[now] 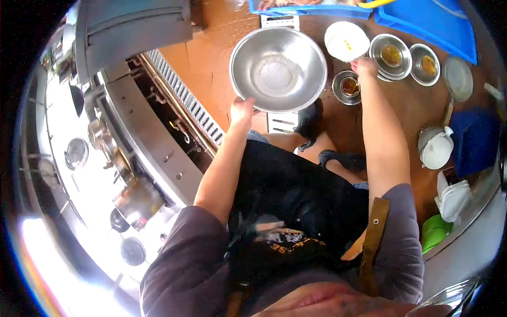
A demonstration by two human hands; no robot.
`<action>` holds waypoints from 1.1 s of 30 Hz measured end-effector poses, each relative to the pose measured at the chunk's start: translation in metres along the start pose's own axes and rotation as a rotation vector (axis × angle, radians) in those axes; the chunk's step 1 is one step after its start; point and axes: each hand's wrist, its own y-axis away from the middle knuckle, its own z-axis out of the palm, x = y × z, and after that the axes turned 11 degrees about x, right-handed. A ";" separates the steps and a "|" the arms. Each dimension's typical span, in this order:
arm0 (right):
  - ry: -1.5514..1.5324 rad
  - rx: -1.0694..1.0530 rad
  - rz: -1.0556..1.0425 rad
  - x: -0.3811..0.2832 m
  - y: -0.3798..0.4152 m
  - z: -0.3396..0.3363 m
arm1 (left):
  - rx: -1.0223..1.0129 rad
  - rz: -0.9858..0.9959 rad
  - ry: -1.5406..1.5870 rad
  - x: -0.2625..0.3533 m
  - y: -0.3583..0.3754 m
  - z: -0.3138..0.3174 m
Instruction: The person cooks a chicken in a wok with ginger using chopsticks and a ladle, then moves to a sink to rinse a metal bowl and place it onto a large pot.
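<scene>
My left hand (243, 110) grips the near left rim of a large, wide steel bowl (278, 68), its fingers closed on the edge. The bowl holds no visible contents. To its right, my right hand (365, 67) is closed at the near rim of a white bowl (346, 39) with some yellow bits inside. Just below that hand sits a small steel bowl (348, 87) with dark reddish liquid. Further right are a steel bowl (391, 54) and another steel bowl (424, 65), both with yellowish contents.
A stove (132, 119) with pots runs along the left. Blue crates (433, 24) stand at the top right. On the right are a round lid (458, 79), a white container (438, 150), stacked white dishes (454, 201) and a green bowl (434, 233).
</scene>
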 end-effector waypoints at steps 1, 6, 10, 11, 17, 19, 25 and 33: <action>-0.056 0.011 -0.022 0.000 0.012 -0.004 | -0.019 0.003 0.105 0.004 0.002 -0.004; 0.007 -0.150 0.064 -0.019 0.115 -0.088 | -0.135 -0.083 0.368 0.022 0.045 -0.017; -0.016 -0.145 0.000 -0.072 0.243 -0.205 | -0.324 -0.022 0.400 0.095 0.138 -0.032; 0.003 -0.126 -0.126 -0.096 0.289 -0.242 | -0.356 -0.013 0.395 0.117 0.166 -0.039; 0.000 0.344 -0.561 -0.236 0.552 -0.487 | -0.953 0.323 0.408 0.264 0.343 -0.051; -0.016 0.675 -0.644 -0.240 0.595 -0.575 | -1.058 0.529 0.304 0.300 0.427 -0.046; 0.331 1.408 -0.869 -0.327 0.587 -0.845 | -1.290 0.483 0.195 0.320 0.643 0.078; 0.841 1.637 -0.930 -0.465 0.414 -1.121 | -1.170 0.229 0.048 0.199 0.850 0.208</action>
